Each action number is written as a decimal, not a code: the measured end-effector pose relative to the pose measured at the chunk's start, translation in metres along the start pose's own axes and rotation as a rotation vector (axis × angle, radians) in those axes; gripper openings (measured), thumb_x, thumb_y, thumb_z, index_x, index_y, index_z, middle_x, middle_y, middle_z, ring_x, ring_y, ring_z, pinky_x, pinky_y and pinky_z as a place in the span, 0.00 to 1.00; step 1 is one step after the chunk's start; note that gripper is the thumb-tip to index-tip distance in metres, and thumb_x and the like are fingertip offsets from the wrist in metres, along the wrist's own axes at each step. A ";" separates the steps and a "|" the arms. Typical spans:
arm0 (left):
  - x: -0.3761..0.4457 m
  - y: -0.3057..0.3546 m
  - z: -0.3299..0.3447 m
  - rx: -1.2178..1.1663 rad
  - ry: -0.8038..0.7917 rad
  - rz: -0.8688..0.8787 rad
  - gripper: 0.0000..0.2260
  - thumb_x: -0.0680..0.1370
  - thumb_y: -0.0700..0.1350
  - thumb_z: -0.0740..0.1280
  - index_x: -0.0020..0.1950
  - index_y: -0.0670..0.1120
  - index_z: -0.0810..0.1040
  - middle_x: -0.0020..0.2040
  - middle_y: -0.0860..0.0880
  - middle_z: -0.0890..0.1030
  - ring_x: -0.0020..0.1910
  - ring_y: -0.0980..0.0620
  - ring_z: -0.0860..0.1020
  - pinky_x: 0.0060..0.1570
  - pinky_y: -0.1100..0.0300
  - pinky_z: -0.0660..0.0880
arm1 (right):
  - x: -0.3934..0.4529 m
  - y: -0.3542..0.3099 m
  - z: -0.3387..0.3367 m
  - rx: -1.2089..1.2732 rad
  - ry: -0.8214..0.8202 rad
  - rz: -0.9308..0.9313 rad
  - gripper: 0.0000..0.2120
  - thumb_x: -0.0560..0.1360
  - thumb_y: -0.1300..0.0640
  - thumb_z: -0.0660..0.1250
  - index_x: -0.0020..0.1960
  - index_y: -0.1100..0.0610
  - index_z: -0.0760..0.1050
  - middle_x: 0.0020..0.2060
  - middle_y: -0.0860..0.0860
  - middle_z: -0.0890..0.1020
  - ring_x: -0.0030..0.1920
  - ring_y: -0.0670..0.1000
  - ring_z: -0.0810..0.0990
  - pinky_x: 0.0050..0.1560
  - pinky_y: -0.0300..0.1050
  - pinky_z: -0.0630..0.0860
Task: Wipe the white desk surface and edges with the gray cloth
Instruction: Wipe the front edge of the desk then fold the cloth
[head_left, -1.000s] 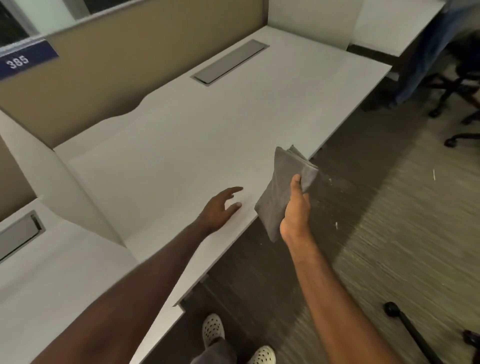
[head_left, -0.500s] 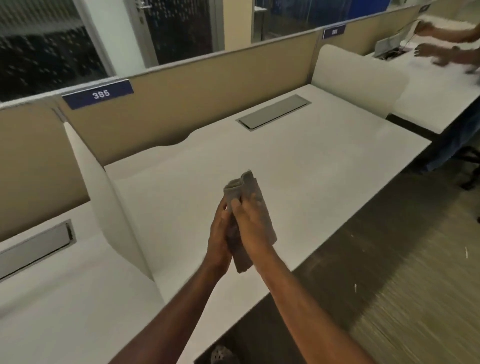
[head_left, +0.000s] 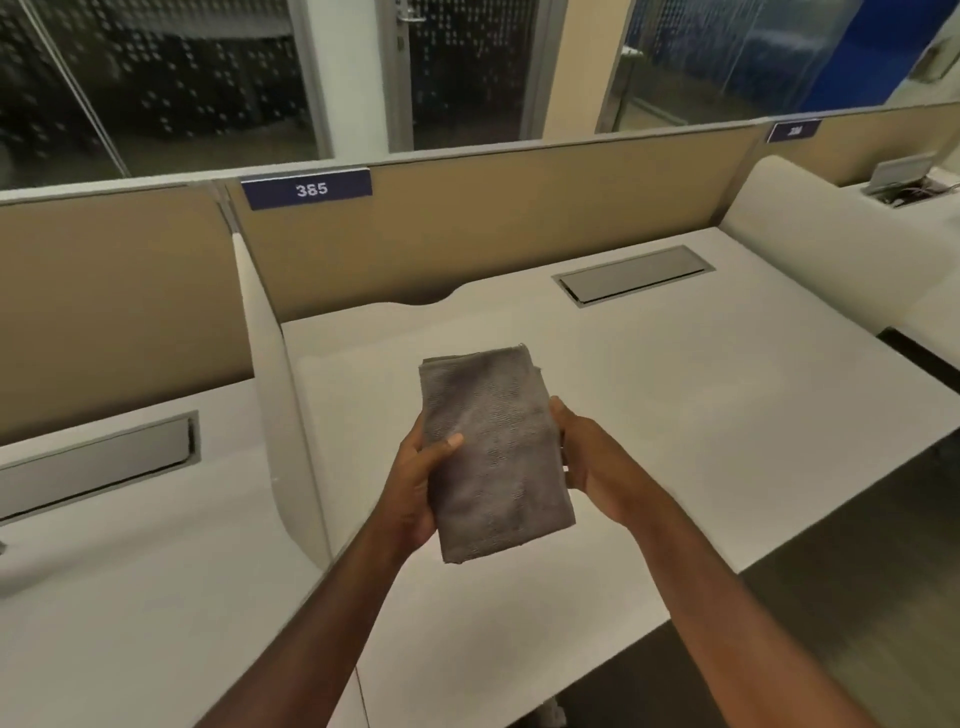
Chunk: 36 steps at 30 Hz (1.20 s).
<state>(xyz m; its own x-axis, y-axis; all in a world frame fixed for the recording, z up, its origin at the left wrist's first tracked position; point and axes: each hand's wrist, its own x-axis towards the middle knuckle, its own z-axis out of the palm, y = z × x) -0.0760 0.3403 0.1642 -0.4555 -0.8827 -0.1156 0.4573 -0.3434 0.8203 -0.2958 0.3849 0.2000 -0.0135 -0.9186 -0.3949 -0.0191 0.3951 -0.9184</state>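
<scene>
Gray cloth: terry-type nap, folded into a thick rectangle w/ layered edges at the top, held up in the air over the white desk, not touching it. Left hand curled round its left edge, thumb pressed on the front face. Right hand closed on the right edge, fingers behind the fabric. Desk top smooth, matte, w/ a curved cutout at the back and a gray metal rectangular cable flap. Rounded white divider on the left. Tan fabric partition behind carries a navy tag reading "385"; 2nd tag too blurred to read.
</scene>
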 end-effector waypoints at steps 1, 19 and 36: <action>0.003 0.002 -0.003 -0.012 0.010 -0.004 0.17 0.74 0.44 0.71 0.63 0.50 0.80 0.60 0.45 0.84 0.57 0.45 0.84 0.50 0.50 0.82 | 0.005 0.000 0.002 -0.020 -0.023 -0.037 0.21 0.81 0.36 0.60 0.64 0.47 0.81 0.59 0.49 0.86 0.57 0.51 0.86 0.49 0.47 0.82; 0.060 0.003 -0.063 0.225 0.336 -0.116 0.18 0.73 0.44 0.72 0.64 0.48 0.82 0.55 0.44 0.86 0.50 0.44 0.85 0.40 0.48 0.83 | 0.122 -0.005 -0.029 -0.040 -0.196 -0.071 0.29 0.79 0.60 0.71 0.77 0.46 0.69 0.60 0.56 0.86 0.58 0.58 0.86 0.44 0.55 0.85; 0.149 0.045 -0.099 0.440 0.540 -0.036 0.14 0.77 0.35 0.71 0.58 0.50 0.82 0.49 0.50 0.88 0.45 0.50 0.87 0.33 0.55 0.82 | 0.258 -0.021 -0.022 -0.059 -0.299 -0.058 0.32 0.80 0.64 0.70 0.79 0.46 0.65 0.61 0.57 0.85 0.56 0.56 0.86 0.45 0.54 0.84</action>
<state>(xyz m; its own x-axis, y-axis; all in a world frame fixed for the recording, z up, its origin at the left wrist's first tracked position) -0.0477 0.1618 0.1283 0.0315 -0.9484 -0.3154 0.0448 -0.3139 0.9484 -0.3207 0.1396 0.1176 0.2843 -0.8966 -0.3395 -0.0694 0.3339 -0.9400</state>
